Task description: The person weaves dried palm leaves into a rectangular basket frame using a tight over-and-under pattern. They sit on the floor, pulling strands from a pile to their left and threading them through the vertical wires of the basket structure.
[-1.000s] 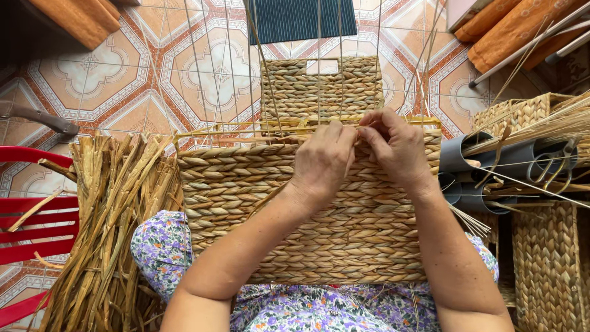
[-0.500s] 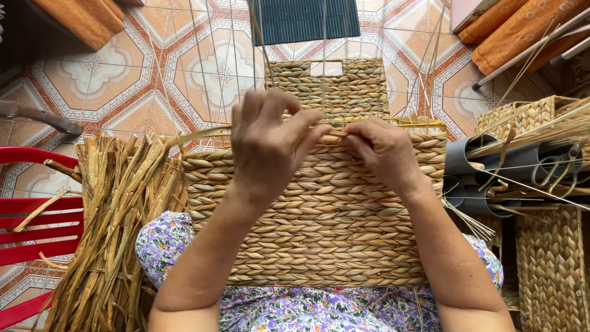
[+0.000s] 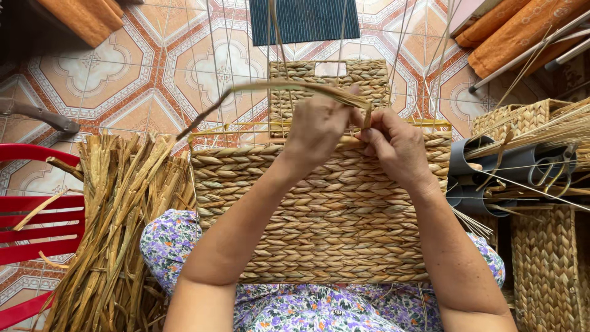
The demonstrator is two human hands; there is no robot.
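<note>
A half-woven straw basket (image 3: 319,215) rests on my lap, its wire frame rising above the woven wall. My left hand (image 3: 316,132) grips a long dried straw strand (image 3: 246,92) that arcs up and out to the left. My right hand (image 3: 396,147) pinches the same strand's other end at the basket's top edge, next to a wire upright. Both hands sit at the upper rim of the weave, almost touching each other.
A bundle of dried straw (image 3: 114,221) lies at my left beside a red plastic chair (image 3: 31,227). A finished woven basket (image 3: 329,86) stands beyond on the tiled floor. More woven baskets (image 3: 547,270), grey tubes with scissors (image 3: 541,166) and orange cushions (image 3: 510,31) fill the right.
My left hand has lifted the strand off the rim and pulled it up and leftward. My right hand moved slightly left along the top edge.
</note>
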